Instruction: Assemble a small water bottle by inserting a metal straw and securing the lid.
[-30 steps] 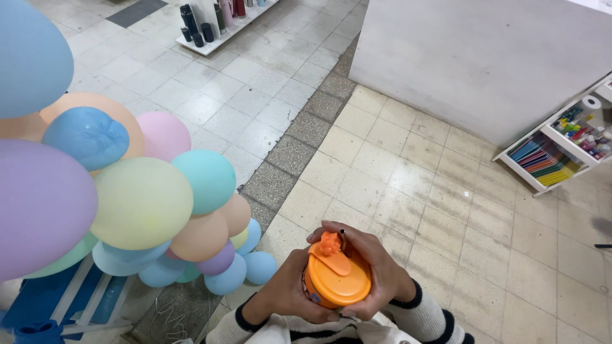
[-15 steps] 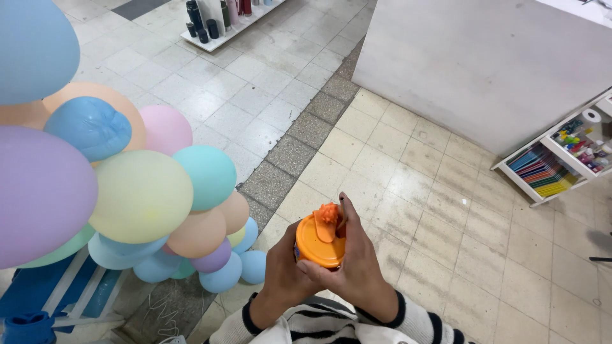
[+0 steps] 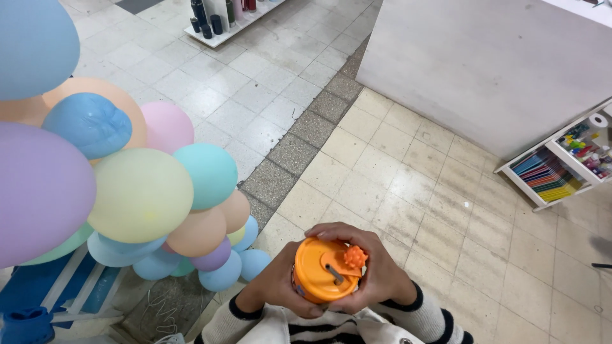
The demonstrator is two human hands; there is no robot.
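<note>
Both hands clasp a round orange gadget [image 3: 325, 271], the left hand [image 3: 280, 286] cupping its side and the right hand [image 3: 376, 274] wrapped over its far edge. The gadget sits inside this two-handed grip, its knobbed crank facing up. Pastel balloons [image 3: 140, 191] hang just left of the grip.

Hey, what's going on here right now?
A person in a striped sleeve top holds a round orange gadget with a small crank knob close to the body, the left hand cupping its side and the right hand wrapped over the top. A cluster of pastel balloons stands just to the left on the tiled floor.
</note>
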